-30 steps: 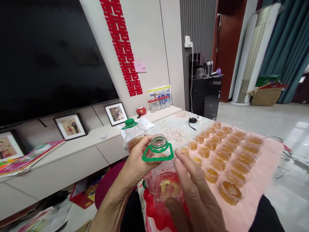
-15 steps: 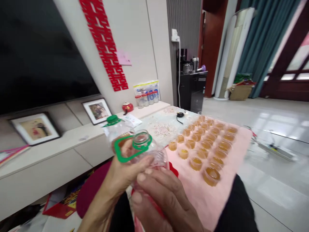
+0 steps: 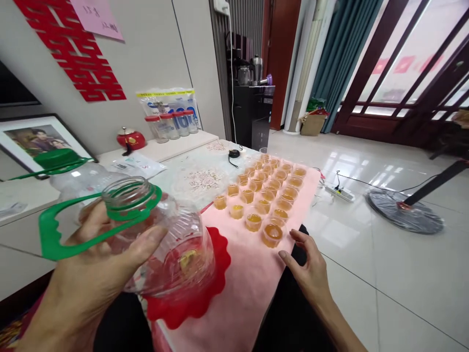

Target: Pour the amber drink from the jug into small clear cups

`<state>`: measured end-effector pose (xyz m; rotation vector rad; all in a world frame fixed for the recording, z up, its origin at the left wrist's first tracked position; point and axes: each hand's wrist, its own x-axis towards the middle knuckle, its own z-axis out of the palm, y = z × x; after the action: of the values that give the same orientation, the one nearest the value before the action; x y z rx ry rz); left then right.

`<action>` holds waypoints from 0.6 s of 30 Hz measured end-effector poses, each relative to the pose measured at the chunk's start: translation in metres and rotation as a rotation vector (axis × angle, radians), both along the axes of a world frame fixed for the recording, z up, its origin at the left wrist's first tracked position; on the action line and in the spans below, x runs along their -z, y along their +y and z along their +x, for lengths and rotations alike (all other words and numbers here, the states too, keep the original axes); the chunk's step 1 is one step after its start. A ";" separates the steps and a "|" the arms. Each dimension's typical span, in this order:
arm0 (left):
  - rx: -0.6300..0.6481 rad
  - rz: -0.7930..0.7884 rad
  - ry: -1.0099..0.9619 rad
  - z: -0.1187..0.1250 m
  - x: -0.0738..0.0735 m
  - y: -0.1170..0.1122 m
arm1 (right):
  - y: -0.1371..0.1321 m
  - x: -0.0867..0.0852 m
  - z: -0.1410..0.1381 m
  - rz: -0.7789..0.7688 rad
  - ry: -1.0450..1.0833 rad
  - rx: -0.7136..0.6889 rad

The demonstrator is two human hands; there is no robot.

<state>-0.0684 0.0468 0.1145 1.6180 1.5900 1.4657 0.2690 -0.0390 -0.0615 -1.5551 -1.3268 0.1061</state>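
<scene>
My left hand (image 3: pixel 106 254) is wrapped round the neck end of a clear plastic jug (image 3: pixel 176 239), which has an uncapped mouth and a green carry handle (image 3: pixel 51 234). The jug tilts over a red scalloped-edge dish (image 3: pixel 220 264); whether the two touch I cannot tell. Something yellowish shows through the jug's lower part. My right hand (image 3: pixel 309 269) holds nothing, thumb and fingers apart, beside the nearest clear cup (image 3: pixel 273 233) of amber liquid. Several more such cups stand in rows on a pink cloth (image 3: pixel 249 283).
A second clear jug with a green cap (image 3: pixel 58 160) stands at the left. Behind are a red pot (image 3: pixel 131 140), red-lidded jars (image 3: pixel 170 126), a white packet (image 3: pixel 139 165) and a black coiled item (image 3: pixel 233 154). A power strip (image 3: pixel 339 194) and a stand base (image 3: pixel 405 212) are on the floor.
My right hand has left the jug and moved right, opening beside the cups. The jug, still in my left hand, has come left and nearer. The view has turned right.
</scene>
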 end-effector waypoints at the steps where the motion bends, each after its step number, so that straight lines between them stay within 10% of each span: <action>1: 0.015 -0.017 -0.014 0.001 -0.002 -0.001 | 0.004 0.005 0.000 -0.022 0.009 -0.016; 18: -0.038 -0.225 -0.084 0.016 -0.022 -0.017 | 0.034 0.018 -0.023 -0.120 0.137 -0.021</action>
<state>-0.0523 0.0297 0.1363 1.3898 1.6787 1.3029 0.2456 -0.0048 -0.0797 -1.6042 -1.2477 0.3056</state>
